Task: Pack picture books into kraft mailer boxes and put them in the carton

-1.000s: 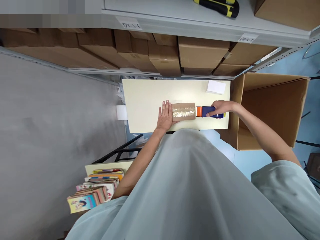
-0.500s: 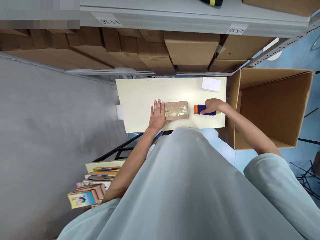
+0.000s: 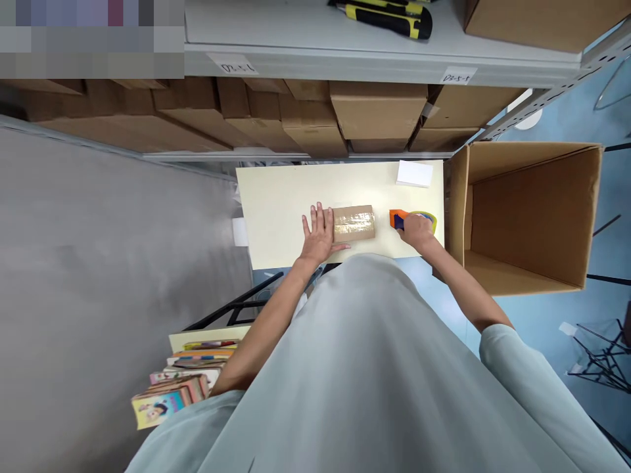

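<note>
A small cardboard box (image 3: 355, 224) with shiny tape along its top lies on the cream tabletop (image 3: 280, 190). Against its left end rests my left hand (image 3: 318, 238), fingers stretched out and thumb along the near side. To the right of the box, my right hand (image 3: 417, 230) is closed around a tape dispenser (image 3: 396, 218). The dispenser is blue with an orange front end, and a yellow-green ring of tape shows behind the fingers. A gap separates dispenser and box.
At the table's right stands a large open carton (image 3: 537, 217). A white stack of paper (image 3: 415, 173) lies at the back right. Above runs a grey shelf (image 3: 315, 60) bearing a yellow-black utility knife (image 3: 389, 20), with cardboard boxes (image 3: 379, 108) below. Books (image 3: 172, 387) are stacked at lower left.
My right hand has turned the tape dispenser, so its tape ring now shows. My left hand stays at the box's left end. The view has shifted, showing more of the upper shelf.
</note>
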A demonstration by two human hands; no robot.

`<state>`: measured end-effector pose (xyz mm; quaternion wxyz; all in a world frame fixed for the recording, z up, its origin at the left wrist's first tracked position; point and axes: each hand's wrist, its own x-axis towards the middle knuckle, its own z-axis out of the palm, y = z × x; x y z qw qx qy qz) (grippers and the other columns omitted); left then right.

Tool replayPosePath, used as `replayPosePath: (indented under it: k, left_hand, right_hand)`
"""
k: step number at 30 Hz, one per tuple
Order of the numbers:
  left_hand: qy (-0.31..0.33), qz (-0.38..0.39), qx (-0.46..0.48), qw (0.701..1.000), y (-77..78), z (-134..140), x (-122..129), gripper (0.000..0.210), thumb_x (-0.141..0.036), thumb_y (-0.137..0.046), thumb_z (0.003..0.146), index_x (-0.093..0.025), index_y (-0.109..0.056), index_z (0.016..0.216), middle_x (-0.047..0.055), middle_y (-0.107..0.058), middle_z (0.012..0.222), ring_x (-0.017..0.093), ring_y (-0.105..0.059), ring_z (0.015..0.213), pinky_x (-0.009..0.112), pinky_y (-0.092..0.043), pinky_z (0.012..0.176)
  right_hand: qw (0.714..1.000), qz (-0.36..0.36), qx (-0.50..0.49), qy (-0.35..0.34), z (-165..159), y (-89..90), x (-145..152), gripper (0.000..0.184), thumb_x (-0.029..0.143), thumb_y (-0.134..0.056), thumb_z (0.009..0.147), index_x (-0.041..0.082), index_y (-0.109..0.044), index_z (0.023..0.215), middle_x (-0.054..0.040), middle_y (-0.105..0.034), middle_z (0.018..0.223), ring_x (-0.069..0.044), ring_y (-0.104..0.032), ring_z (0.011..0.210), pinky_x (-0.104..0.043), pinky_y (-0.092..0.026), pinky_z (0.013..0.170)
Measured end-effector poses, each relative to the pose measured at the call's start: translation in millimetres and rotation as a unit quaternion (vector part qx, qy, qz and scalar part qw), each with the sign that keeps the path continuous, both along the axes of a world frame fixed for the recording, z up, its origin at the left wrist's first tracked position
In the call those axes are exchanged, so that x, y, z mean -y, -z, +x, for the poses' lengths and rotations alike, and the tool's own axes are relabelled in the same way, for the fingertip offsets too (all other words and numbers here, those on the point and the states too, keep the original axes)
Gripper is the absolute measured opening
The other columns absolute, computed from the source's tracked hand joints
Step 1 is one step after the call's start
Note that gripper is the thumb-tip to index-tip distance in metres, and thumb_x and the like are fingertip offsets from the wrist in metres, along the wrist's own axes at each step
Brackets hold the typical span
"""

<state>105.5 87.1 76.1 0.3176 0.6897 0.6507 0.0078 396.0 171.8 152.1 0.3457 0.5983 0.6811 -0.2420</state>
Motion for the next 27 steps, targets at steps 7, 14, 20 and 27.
replayPosePath:
  k: [7,14,20,27]
  left_hand:
    - [0.105,0.144,0.163,0.97,-57.2,52.0,1.7,0.13,-0.073,-0.07,0.096,-0.023,0.015,0.18,0.029,-0.002,0.186,0.042,0.004,0.174,0.069,-0.005,0.138]
    - [0.133,0.285,0.172,0.934,-127.8,36.1,-25.6,0.136,-0.076,-0.072,0.092,-0.023,0.018,0.179,0.029,-0.006,0.185,0.041,-0.007,0.174,0.068,-0.018,0.139]
    - [0.087,0.384,0.127,0.911,-175.2,-26.8,-87.0,0.133,-0.07,-0.074,0.095,-0.021,0.017,0.179,0.031,-0.002,0.185,0.041,-0.002,0.174,0.068,-0.018,0.138]
    - [0.025,0.356,0.131,0.925,-188.2,-86.7,-190.5,0.127,-0.076,-0.07,0.094,-0.017,0.001,0.181,0.029,0.006,0.186,0.042,0.002,0.175,0.065,-0.014,0.14]
  right_hand:
    - [0.992,0.107,-0.059,0.04,-13.8,-63.8,12.7,0.06,0.052,-0.057,0.111,0.001,-0.061,0.142,-0.0279,-0.079,0.117,-0.041,-0.078,0.115,-0.044,-0.058,0.096]
    - [0.973,0.19,-0.126,-0.024,-78.7,-143.1,-18.8,0.06,0.053,-0.057,0.11,0.006,-0.058,0.146,-0.0251,-0.082,0.11,-0.044,-0.08,0.107,-0.047,-0.06,0.093]
    - [0.937,0.277,-0.186,-0.107,-150.3,-196.8,-87.7,0.063,0.052,-0.053,0.108,0.001,-0.056,0.146,-0.0292,-0.08,0.114,-0.047,-0.079,0.107,-0.052,-0.06,0.095]
    - [0.892,0.312,-0.242,-0.218,-221.3,-198.5,-201.5,0.058,0.043,-0.045,0.108,-0.001,-0.052,0.144,-0.0329,-0.076,0.128,-0.048,-0.074,0.118,-0.057,-0.056,0.103]
